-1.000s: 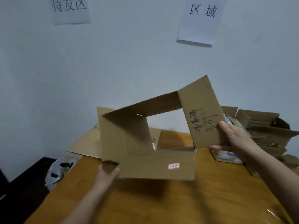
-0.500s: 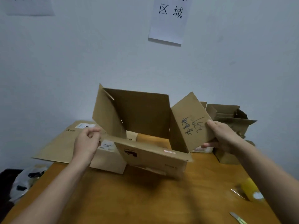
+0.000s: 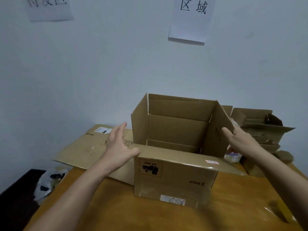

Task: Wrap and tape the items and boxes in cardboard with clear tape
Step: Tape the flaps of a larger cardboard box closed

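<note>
Now: cardboard box [image 3: 175, 177] — upright on the table [image 3: 126, 210], top open, no longer tilted in the air. Left hand [image 3: 119, 144] — released, fingers straight, thumb at the box's near-left corner. Right hand [image 3: 241, 140] still grasps the right flap [image 3: 220, 120].

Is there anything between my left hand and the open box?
Nothing visible. The left hand is open right beside the box, thumb at its front corner. The right hand holds the right flap.
</note>
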